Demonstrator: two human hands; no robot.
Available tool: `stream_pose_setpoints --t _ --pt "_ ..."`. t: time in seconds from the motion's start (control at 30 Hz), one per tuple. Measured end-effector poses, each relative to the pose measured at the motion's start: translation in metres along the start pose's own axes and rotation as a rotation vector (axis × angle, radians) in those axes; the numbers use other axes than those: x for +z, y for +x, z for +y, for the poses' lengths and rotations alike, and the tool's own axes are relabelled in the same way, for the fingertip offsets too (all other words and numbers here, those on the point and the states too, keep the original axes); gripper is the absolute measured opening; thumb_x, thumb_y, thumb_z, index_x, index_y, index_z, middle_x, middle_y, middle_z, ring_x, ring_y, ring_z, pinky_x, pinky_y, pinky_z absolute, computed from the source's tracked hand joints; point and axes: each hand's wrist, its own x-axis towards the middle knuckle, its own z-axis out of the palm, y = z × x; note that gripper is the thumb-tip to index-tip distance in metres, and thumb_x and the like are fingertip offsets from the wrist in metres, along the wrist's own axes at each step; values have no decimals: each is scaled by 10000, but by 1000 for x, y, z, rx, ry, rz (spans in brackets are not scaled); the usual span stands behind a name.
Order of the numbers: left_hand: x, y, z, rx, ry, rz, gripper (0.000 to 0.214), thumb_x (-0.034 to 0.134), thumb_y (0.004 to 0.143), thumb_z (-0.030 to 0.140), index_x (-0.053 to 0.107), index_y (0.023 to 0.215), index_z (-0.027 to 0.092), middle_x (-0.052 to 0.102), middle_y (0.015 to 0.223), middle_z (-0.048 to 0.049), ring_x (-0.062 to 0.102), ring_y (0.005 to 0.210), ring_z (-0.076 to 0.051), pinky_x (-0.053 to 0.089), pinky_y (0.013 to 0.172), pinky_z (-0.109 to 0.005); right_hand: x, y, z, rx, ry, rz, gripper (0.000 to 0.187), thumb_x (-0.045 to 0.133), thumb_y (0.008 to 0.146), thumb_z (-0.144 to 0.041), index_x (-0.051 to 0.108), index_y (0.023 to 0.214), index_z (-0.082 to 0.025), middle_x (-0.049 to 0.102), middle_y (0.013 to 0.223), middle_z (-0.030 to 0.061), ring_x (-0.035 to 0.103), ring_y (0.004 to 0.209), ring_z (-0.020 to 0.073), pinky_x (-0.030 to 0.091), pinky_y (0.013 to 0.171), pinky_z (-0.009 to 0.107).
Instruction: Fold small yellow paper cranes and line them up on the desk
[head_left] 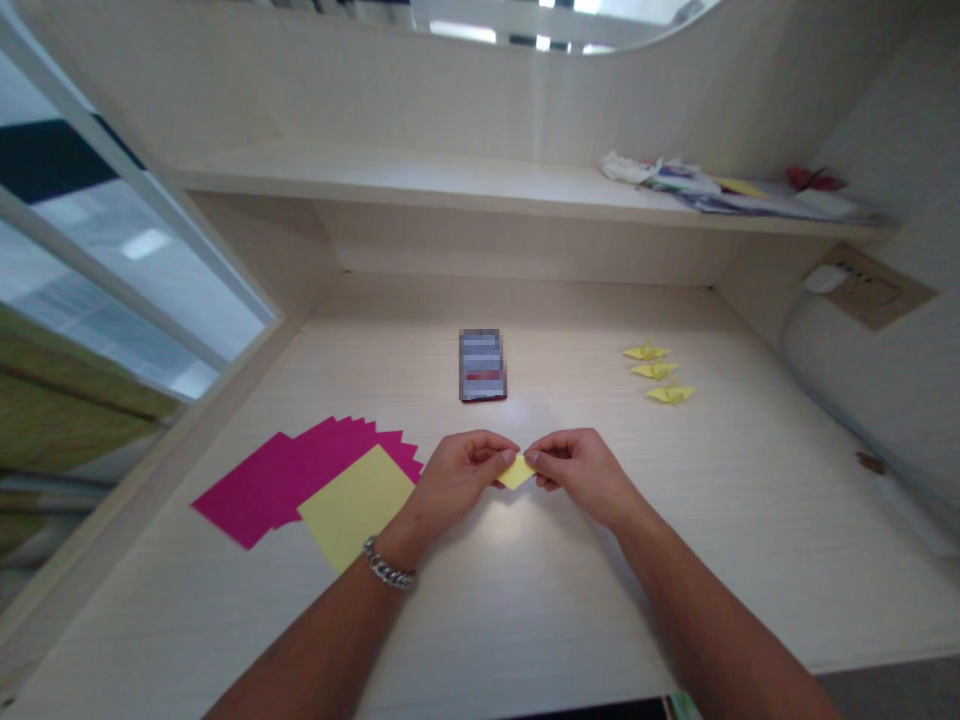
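A small piece of folded yellow paper (516,473) is pinched between both hands, above the middle of the desk. My left hand (471,470), with a chain bracelet on its wrist, grips the left side of the paper between thumb and fingers. On the right side, my right hand (574,465) holds it in the same kind of pinch. Fingers hide the paper's side corners. A flat yellow paper square (356,505) lies left of my left forearm, partly on top of several fanned magenta paper squares (300,475).
Three folded yellow paper cranes (655,371) stand in a row at the right. A phone (483,365) lies beyond my hands. Papers (712,190) sit on the shelf (450,188) at the back. A cable (802,370) runs from the wall socket (870,288).
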Motion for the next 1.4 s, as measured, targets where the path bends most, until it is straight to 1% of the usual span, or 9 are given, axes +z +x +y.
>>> stream_pose_setpoints --t 0.27,0.4,0.63,0.73,0.87,0.97,1.07,1.23,1.4 --pt "1 0 -1 44 51 47 168 639 786 296 688 838 143 698 711 -49 625 616 -136 510 537 -232 2 3 5 -16 23 -12 226 659 733 -348 734 802 -146 637 588 29 549 519 109 458 528 240" --pt "1 -1 -1 52 64 60 176 641 783 294 677 864 141 698 706 -53 633 621 -143 506 527 -233 6 3 6 -27 41 -15 226 680 713 -356 730 781 -146 643 607 32 553 537 112 457 537 243" --pt "1 -2 0 -6 -56 32 211 665 763 273 656 924 138 702 698 -45 650 629 -148 524 574 -250 6 3 7 -13 67 9 201 694 695 -331 717 764 -143 630 577 20 528 500 106 433 522 248" --pt "2 -2 0 -7 -80 23 213 668 761 264 651 931 136 706 722 -52 658 652 -150 530 604 -259 4 3 6 -30 69 8 188 693 696 -315 716 760 -140 628 574 19 524 499 103 428 522 245" --pt "4 -4 1 11 -69 31 238 712 718 230 633 917 127 709 736 -57 661 666 -147 519 615 -249 4 2 3 -44 62 -1 170 689 696 -298 722 752 -140 630 579 21 535 516 106 435 532 245" --pt "5 -5 3 33 -69 85 232 719 699 183 620 902 131 705 725 -40 658 660 -137 515 620 -239 2 1 2 -47 68 -15 187 680 706 -300 724 788 -139 645 611 29 564 552 119 463 565 261" --pt "6 -5 4 48 -62 121 242 711 699 161 613 919 139 697 707 -22 651 644 -130 512 616 -237 0 1 2 -59 64 9 191 685 698 -264 713 831 -130 653 632 32 585 575 128 477 589 274" --pt "8 -5 4 51 -29 80 186 695 725 197 630 888 137 701 764 -39 651 693 -136 511 648 -248 0 1 2 -155 14 26 138 660 707 -198 695 823 -131 643 627 23 560 555 116 452 552 255" --pt "8 -5 2 97 -9 136 148 691 731 208 625 849 147 676 715 -12 620 645 -118 487 609 -230 1 1 2 -183 101 33 274 662 706 -174 634 978 -154 662 639 11 600 587 134 486 597 278"
